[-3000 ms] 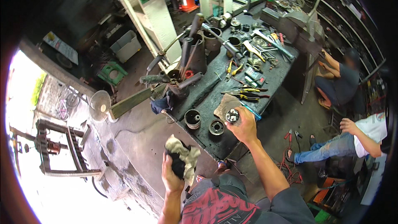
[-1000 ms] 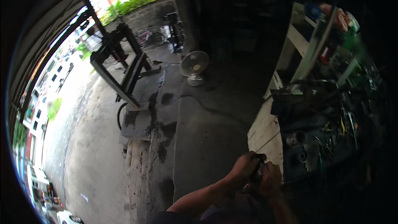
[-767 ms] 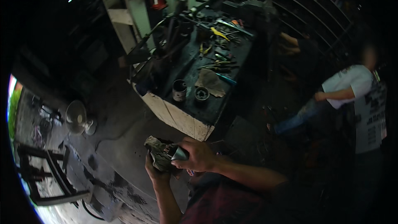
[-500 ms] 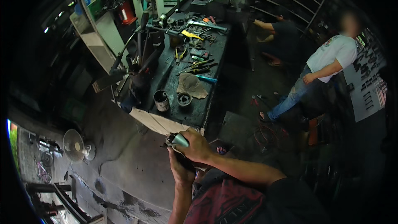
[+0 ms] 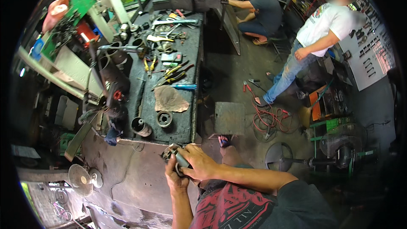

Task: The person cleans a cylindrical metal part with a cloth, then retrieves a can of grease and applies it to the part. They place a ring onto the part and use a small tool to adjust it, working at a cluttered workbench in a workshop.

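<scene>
Just off the near end of the workbench (image 5: 180, 128), I hold a grey cylindrical metal part (image 5: 182, 161) with a darker, uneven end; its exact kind is unclear. My left hand (image 5: 176, 177) grips it from below and the left, thumb up along its end. From the right, my right hand (image 5: 202, 162) wraps over its top, fingers bent around the grey side. Some pale cloth or paper seems to show beside it. Nearest on the bench are a hollow metal cylinder (image 5: 141, 127), a round metal housing (image 5: 164, 119) and a brown rag (image 5: 170, 99).
Pliers (image 5: 174, 76), a blue-handled tool (image 5: 184, 87) and a vise (image 5: 190, 1) are on the bench. To the right are a low stool (image 5: 229, 118), red cables (image 5: 271, 119) and a pedestal fan (image 5: 339, 154). One person (image 5: 324, 32) stands; another (image 5: 263, 12) crouches.
The view has shifted and brightened, so the bench appears further left. Both hands keep hold of the metal part, and my left thumb now lies higher against its end.
</scene>
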The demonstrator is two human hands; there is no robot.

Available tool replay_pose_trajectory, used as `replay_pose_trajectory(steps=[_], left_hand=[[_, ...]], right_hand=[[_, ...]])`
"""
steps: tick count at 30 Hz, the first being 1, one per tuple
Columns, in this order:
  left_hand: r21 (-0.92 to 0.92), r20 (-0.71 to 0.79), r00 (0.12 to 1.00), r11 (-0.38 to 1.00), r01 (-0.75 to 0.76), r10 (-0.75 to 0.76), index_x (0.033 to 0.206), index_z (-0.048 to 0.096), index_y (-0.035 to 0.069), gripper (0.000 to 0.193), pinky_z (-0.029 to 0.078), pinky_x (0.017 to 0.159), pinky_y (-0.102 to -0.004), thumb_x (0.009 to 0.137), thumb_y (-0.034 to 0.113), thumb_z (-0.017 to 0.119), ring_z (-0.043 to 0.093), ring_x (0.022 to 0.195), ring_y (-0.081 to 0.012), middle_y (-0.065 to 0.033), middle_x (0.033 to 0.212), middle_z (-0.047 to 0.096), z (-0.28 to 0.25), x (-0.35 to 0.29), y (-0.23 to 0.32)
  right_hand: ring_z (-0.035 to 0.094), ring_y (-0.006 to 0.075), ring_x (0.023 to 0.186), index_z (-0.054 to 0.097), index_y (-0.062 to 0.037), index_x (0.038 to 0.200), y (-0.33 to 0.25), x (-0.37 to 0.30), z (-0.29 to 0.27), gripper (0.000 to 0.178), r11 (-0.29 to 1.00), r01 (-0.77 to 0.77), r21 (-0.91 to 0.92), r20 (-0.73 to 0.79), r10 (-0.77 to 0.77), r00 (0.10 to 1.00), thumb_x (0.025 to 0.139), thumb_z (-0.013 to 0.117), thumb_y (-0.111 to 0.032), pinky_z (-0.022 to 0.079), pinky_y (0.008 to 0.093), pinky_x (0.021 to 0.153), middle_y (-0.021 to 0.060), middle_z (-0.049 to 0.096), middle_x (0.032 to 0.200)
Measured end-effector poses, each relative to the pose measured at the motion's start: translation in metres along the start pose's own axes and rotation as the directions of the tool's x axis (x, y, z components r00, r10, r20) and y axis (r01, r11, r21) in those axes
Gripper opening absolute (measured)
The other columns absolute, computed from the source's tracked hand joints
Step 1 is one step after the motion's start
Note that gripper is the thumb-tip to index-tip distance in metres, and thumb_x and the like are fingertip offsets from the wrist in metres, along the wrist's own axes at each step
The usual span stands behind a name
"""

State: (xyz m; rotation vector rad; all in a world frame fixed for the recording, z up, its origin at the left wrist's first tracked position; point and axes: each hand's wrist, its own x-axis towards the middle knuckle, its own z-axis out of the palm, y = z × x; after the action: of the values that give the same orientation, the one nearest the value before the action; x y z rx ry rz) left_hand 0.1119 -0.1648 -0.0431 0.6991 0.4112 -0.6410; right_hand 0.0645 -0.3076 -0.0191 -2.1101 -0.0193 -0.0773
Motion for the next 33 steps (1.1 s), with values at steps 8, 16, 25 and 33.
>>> replay_pose_trajectory(steps=[8,16,25,33], left_hand=[[-0.168,0.023,0.990,0.976,-0.136,0.142,0.124,0.069,0.009,0.043,0.057,0.096,-0.0475,0.090,0.036,0.069,0.071,0.107,-0.0301,-0.0118,0.118,0.074,0.078,0.053,-0.006],[-0.141,-0.069,0.988,0.979,-0.147,0.138,0.127,0.069,0.010,0.041,0.056,0.098,-0.0429,0.094,0.035,0.066,0.070,0.111,-0.0262,-0.0086,0.121,0.073,0.127,0.105,-0.025],[0.031,0.025,0.990,0.990,-0.140,0.139,0.137,0.059,0.009,0.044,0.050,0.104,-0.0419,0.103,0.036,0.056,0.061,0.120,-0.0244,-0.0079,0.126,0.064,0.050,0.161,-0.003],[0.096,0.265,0.921,0.943,-0.319,0.285,0.134,0.059,0.010,0.035,0.049,0.104,-0.0408,0.105,0.029,0.052,0.059,0.120,-0.0241,-0.0087,0.129,0.061,0.099,0.159,0.032]], right_hand=[[0.067,0.0360,0.102,0.070,-0.0014,0.126,0.061,0.049,-0.084,0.048,0.793,-0.214,0.570,0.061,0.218,0.974,0.091,0.080,-0.033,0.053,0.0428,0.092,0.0183,0.067,0.106],[0.063,0.0095,0.070,0.076,0.0033,0.101,0.080,0.110,-0.160,0.017,0.797,-0.186,0.575,0.064,0.183,0.981,0.094,0.075,-0.012,0.051,0.0332,0.062,0.0065,0.071,0.076],[0.066,0.0317,0.099,0.074,-0.0062,0.086,0.032,0.120,-0.107,0.018,0.939,0.280,0.198,-0.090,-0.267,0.959,0.081,0.080,-0.022,0.050,0.0473,0.091,0.0137,0.069,0.095],[0.054,0.0389,0.132,0.069,-0.0064,0.125,0.039,0.164,-0.086,0.034,0.833,0.065,0.549,-0.180,0.042,0.983,0.102,0.063,-0.030,0.043,0.0452,0.113,0.0231,0.060,0.139]])
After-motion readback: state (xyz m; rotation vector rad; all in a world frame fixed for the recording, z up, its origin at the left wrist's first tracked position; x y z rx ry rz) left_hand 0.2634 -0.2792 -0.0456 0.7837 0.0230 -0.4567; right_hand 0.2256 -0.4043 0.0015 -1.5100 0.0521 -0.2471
